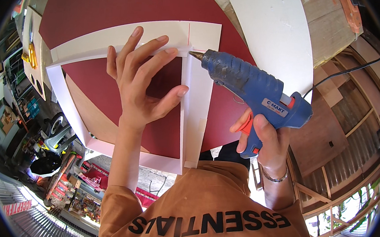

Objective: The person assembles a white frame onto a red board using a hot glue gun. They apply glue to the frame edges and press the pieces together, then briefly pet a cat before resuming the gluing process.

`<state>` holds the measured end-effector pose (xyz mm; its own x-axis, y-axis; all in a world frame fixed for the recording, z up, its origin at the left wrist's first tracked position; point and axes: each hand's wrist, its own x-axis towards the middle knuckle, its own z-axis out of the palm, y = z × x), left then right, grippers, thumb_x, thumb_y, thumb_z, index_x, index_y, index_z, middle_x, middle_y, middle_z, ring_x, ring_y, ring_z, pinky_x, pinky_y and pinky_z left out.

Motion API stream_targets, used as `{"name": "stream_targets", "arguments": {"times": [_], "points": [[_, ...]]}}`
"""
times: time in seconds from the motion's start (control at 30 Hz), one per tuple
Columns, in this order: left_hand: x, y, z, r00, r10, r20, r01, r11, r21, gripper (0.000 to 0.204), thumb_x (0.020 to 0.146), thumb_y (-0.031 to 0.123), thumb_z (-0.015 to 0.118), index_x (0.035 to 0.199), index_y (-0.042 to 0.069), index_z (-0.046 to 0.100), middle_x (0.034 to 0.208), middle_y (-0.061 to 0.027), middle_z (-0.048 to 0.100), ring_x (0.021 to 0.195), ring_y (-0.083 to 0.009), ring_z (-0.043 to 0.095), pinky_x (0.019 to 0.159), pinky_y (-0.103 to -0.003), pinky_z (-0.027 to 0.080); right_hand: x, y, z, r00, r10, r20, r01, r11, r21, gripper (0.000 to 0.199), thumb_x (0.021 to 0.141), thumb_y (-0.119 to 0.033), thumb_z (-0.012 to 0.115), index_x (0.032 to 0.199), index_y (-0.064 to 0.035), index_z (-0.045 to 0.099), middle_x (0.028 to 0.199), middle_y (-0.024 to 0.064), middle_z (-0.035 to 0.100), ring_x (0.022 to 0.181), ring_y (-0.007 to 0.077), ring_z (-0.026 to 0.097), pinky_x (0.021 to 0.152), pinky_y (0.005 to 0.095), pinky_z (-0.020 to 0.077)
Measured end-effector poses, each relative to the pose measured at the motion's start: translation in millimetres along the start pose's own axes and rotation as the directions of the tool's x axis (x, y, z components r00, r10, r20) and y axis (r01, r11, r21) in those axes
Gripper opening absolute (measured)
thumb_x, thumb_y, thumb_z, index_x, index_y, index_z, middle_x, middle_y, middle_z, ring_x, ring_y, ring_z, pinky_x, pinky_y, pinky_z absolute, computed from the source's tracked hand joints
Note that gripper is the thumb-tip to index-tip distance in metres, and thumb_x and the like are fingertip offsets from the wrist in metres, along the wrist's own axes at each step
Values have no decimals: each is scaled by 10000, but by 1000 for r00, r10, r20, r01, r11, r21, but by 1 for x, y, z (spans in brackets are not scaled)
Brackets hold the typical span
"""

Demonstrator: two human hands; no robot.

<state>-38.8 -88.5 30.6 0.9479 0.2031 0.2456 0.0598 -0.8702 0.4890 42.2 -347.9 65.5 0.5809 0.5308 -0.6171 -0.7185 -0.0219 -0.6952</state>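
My right hand [271,142] grips a blue hot glue gun [245,78] by its handle, with a finger at the red trigger. The gun's metal nozzle points left and sits at the upper right inner corner of a white board frame [199,92]. Over that frame's upper strip my left hand [137,86] is spread, its index fingertip close to the nozzle. Whether that fingertip presses on the strip I cannot tell. The frame has raised inner edges and a red line near its corner. Beneath it lies a maroon sheet [118,12].
A white sheet [284,28] lies to the right of the maroon one. The gun's black cord [345,73] runs off to the upper right. Yellow-handled tools [32,57] rest on a wooden board at the far left. An orange tool [350,14] is at the top right.
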Motion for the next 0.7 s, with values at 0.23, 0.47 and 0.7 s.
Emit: {"name": "stream_targets", "arguments": {"times": [0.23,0.47,0.7], "points": [[0,0,0,1000,-2,1,2,1000,1,507,794,460,788,1184,146,706,1273,-49,680,1408,-313,456,1229,-445,33,-5,1,3,1000,2,-29,-2,1000,8,244,994,-109,592,1137,87,570,827,145,687,500,119,622,451,245,500],[0,0,0,1000,-4,3,4,1000,0,507,798,462,786,1188,148,706,1276,-49,678,1411,-311,453,1231,-446,31,-5,4,1,1000,-1,-20,2,1000,15,224,997,-109,588,1121,78,577,828,143,687,497,119,621,454,242,500],[0,1,0,1000,-4,4,4,1000,2,508,802,465,783,1190,146,705,1277,-50,678,1413,-311,451,1230,-448,30,-3,2,0,1000,-2,-4,2,1000,27,229,997,-117,596,1119,76,579,822,136,687,499,116,621,456,238,499]]}}
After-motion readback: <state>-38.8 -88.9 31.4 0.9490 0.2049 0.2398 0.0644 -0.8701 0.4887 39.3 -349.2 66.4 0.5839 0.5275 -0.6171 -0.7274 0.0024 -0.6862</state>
